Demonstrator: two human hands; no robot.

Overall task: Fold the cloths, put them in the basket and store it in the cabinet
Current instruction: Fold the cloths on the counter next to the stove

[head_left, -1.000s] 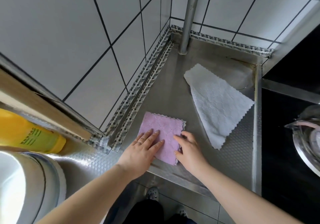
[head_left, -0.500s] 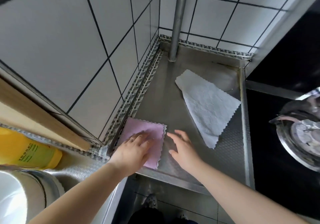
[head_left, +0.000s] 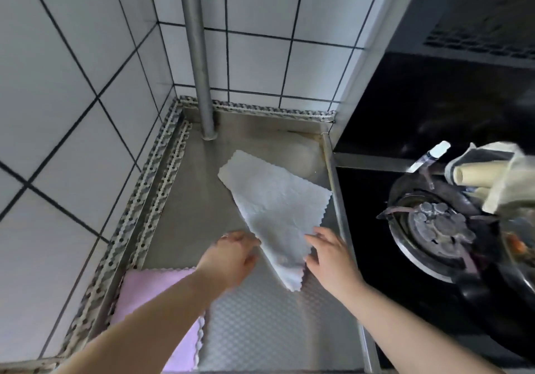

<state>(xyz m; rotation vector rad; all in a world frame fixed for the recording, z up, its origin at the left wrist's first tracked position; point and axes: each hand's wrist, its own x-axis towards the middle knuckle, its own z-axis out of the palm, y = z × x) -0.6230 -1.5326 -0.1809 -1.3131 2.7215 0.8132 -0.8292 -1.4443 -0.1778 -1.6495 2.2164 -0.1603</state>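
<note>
– Where's the white cloth (head_left: 275,208)?
– Spread flat on the steel bench (head_left: 260,330), unfolded, lying at a slant with one scalloped corner pointing toward the near edge.
– And the pink cloth (head_left: 150,301)?
– Folded into a small square at the bench's near left corner, partly hidden under a forearm, well apart from the white one.

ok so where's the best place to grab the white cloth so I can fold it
Probably the narrow near end of the white cloth, pinched from both sides. It lies flat on the steel counter, tapering to a point toward you, and the left hand and right hand already flank that end. The wide far edge is a longer reach.
</note>
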